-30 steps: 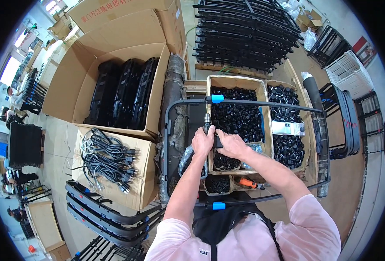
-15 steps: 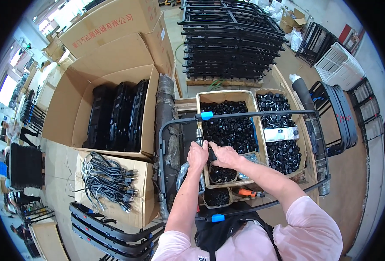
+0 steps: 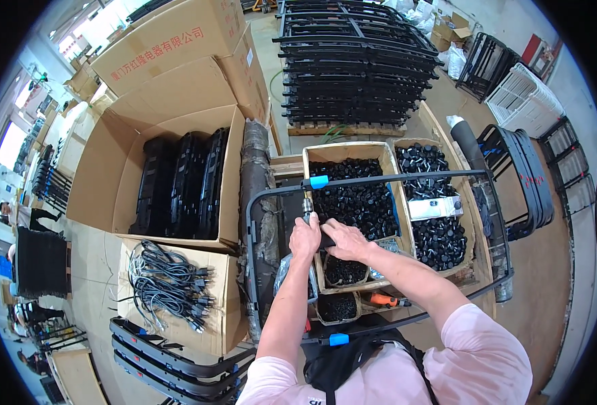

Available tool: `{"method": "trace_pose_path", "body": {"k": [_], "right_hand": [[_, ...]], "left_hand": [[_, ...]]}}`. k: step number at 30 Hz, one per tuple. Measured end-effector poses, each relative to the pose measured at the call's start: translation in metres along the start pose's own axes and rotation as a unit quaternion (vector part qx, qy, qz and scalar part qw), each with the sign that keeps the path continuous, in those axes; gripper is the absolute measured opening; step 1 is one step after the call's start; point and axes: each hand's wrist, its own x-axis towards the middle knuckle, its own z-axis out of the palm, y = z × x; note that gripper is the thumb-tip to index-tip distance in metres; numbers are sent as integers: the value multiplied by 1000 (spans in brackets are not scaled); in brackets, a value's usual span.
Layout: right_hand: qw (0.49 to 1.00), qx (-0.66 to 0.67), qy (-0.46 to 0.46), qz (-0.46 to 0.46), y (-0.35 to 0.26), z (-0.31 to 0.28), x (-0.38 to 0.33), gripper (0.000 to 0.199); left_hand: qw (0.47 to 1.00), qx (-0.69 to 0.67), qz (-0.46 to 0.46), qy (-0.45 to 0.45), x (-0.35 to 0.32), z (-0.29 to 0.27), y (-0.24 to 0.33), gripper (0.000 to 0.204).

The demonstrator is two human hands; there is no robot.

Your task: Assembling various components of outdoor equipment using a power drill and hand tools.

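Observation:
Both my hands meet over a power drill [image 3: 307,204] whose metal chuck points away from me toward the far bar of a black rectangular frame [image 3: 399,177]. My left hand [image 3: 304,237] is closed around the drill's front body. Beside it, my right hand [image 3: 345,241] is closed on the drill's rear part, most of which the fingers hide. The chuck ends close to a blue clip [image 3: 318,182] on the frame's far bar; whether the bit touches the bar is too small to tell. A second blue clip [image 3: 339,339] sits on the near bar.
Beneath the frame stand a carton of black knobs [image 3: 356,202], a carton of black-headed bolts [image 3: 437,239] and a small box of black screws [image 3: 337,307]. An orange-handled tool [image 3: 384,300] lies nearby. Leftward are coiled cables [image 3: 167,283] and a large carton [image 3: 96,182] holding black panels.
My hands and the drill have shifted slightly away from me, toward the frame's far bar. The view has moved a little; both hands keep their grip.

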Motion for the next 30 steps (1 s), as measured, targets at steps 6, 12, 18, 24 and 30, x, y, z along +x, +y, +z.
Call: {"method": "trace_pose_path", "body": {"k": [6, 12, 18, 24, 30], "right_hand": [[998, 30, 47, -28, -4, 8, -5, 48], [999, 27, 27, -12, -12, 8, -11, 49], [999, 23, 32, -15, -12, 13, -16, 49], [1000, -4, 29, -9, -15, 14, -19, 47], [1000, 2, 23, -16, -22, 15, -31, 58]], "left_hand": [[1000, 0, 11, -10, -5, 0, -2, 71], [1000, -22, -5, -3, -13, -1, -5, 72], [1000, -17, -10, -7, -15, 0, -9, 72], [1000, -22, 2, 9, -18, 4, -14, 74], [1000, -13, 19, 16, -31, 3, -26, 70]]}}
